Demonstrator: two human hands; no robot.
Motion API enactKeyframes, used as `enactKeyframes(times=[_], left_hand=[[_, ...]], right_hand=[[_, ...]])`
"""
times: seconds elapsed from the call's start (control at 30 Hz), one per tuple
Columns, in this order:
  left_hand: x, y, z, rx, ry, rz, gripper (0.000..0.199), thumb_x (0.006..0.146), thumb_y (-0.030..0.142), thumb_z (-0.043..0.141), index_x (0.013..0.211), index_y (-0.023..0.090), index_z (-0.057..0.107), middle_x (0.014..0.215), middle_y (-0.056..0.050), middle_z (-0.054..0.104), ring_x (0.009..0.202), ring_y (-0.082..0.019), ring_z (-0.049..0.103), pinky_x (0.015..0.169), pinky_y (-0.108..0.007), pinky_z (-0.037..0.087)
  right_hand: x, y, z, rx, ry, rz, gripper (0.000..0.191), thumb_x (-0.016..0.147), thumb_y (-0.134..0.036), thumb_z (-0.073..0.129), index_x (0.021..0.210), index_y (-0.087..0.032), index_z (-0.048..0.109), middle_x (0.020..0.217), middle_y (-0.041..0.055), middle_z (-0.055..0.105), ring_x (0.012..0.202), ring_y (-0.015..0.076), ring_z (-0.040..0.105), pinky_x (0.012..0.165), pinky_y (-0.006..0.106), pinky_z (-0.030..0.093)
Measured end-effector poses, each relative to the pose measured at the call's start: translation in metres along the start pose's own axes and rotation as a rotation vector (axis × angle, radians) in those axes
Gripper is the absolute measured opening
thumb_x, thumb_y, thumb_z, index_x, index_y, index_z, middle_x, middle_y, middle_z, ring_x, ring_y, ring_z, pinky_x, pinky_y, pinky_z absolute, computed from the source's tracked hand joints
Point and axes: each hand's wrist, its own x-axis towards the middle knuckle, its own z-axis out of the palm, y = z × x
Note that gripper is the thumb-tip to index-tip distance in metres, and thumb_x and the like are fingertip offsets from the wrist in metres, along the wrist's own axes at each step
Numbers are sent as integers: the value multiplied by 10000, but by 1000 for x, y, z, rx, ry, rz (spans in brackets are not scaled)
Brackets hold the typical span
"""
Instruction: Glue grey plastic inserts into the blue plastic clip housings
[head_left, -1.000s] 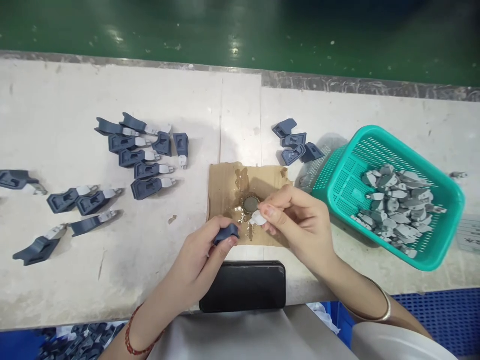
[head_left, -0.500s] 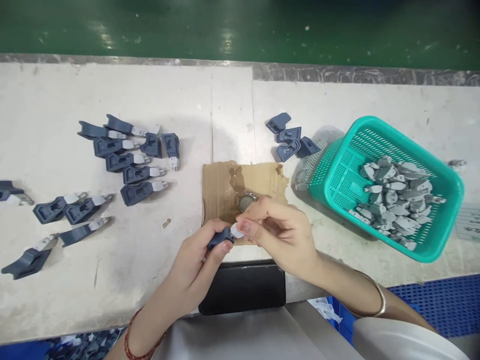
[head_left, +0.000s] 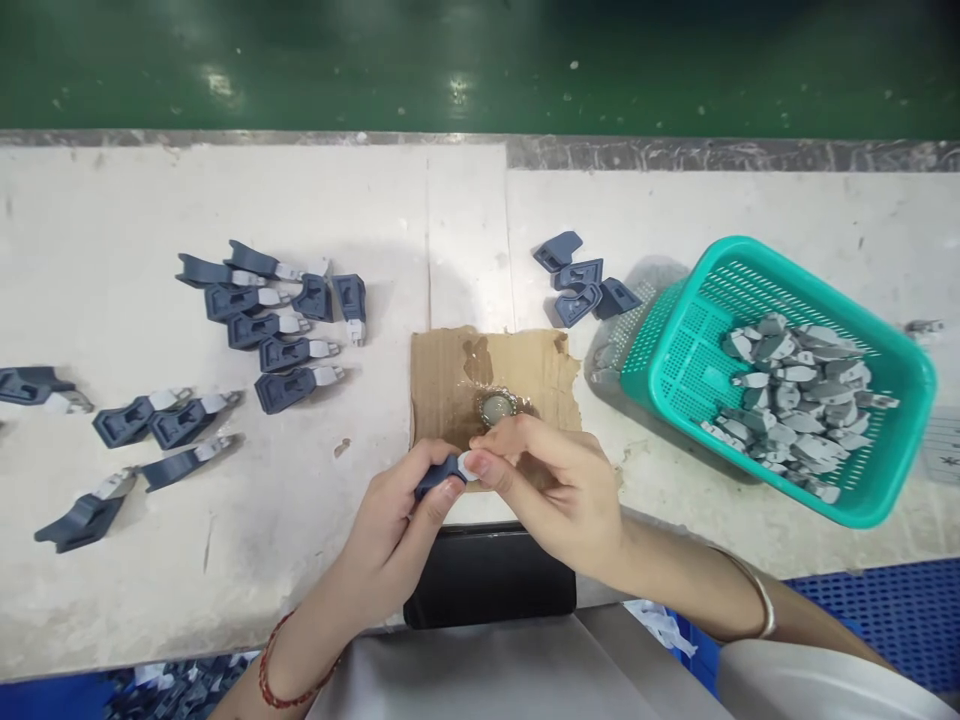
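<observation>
Between finger and thumb, my left hand (head_left: 401, 515) grips a dark blue plastic part (head_left: 437, 477). My right hand (head_left: 551, 485) pinches a light grey piece (head_left: 466, 464), whose end meets the blue part; how deep it sits inside is hidden by my fingers. Both hands are over the near edge of a brown cardboard piece (head_left: 442, 385). On that cardboard, just beyond my right fingers, lies a small round cap (head_left: 496, 406) with wet-looking stains around it.
Blue parts with grey ends (head_left: 285, 390) lie in groups at the left. Several bare blue parts (head_left: 576, 303) sit beyond the cardboard. At right stands a green basket (head_left: 675, 385) holding grey pieces (head_left: 806, 400). A black flat object (head_left: 491, 575) rests at the table's near edge.
The grey piece now sits closer against the blue part, and my right fingers have shifted slightly left with it. The whole view has shifted a little.
</observation>
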Motion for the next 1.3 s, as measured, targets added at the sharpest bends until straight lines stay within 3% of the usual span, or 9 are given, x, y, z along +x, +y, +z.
enactKeyframes(times=[0.27,0.57,0.73,0.9,0.97,1.03,1.1,1.17,1.3], left_hand=[[-5,17,-6,94,-68,22,194,1085,296,433,954,210,546,753,64,469,653,-92,424,618,-213,356],[-10,23,-6,174,39,27,245,1093,321,401,957,201,566,741,52,500,641,-111,472,603,-243,389],[-21,15,-30,537,316,177,179,1072,268,457,1131,219,619,1105,-48,667,1081,-196,588,940,-317,471],[-49,-7,-62,912,721,133,338,1032,372,533,1343,249,574,1426,-142,549,1376,-329,469,1165,-535,364],[-64,-19,-76,974,859,67,476,982,460,597,1400,245,528,1552,-179,431,1490,-405,359,1231,-641,249],[-76,-33,-86,992,940,-52,687,907,566,658,1483,255,452,1663,-188,277,1571,-472,199,1248,-715,151],[-82,-45,-94,989,942,-190,884,842,645,690,1566,257,363,1724,-183,156,1597,-513,65,1232,-764,117],[-81,-53,-98,988,912,-273,994,821,685,688,1622,251,291,1749,-188,94,1598,-531,5,1210,-797,114],[-70,-59,-106,1001,911,-277,1044,825,715,672,1655,237,255,1763,-192,65,1601,-524,-41,1201,-808,109]], right_hand=[[11,-8,-15,-462,-210,-329,410,1117,-301,353,765,-191,532,643,-6,536,585,120,480,559,253,401],[11,-17,-7,-617,-258,-300,434,1130,-285,309,759,-195,516,636,-24,526,582,117,505,579,253,385],[47,-26,16,-660,-423,-263,457,1125,-349,314,805,-183,594,758,18,613,693,150,572,617,274,406],[83,-29,49,-868,-489,-154,403,1084,-432,424,1030,-143,698,1022,130,675,969,272,632,789,379,515],[94,-24,52,-885,-422,-166,578,992,-571,574,1368,-133,598,1341,214,596,1270,380,547,1012,527,493],[106,-15,52,-870,-481,-146,1066,802,-677,761,1630,-191,297,1648,253,297,1526,497,261,1169,690,322],[120,-5,56,-870,-619,-70,1414,615,-667,895,1687,-239,79,1743,237,-15,1583,554,-22,1214,758,154],[132,3,70,-853,-713,-57,1483,574,-626,926,1690,-264,19,1747,211,-127,1580,542,-121,1236,743,59],[151,2,124,-791,-806,-240,1317,670,-608,874,1690,-278,109,1762,189,-23,1603,490,-88,1261,689,-10]])
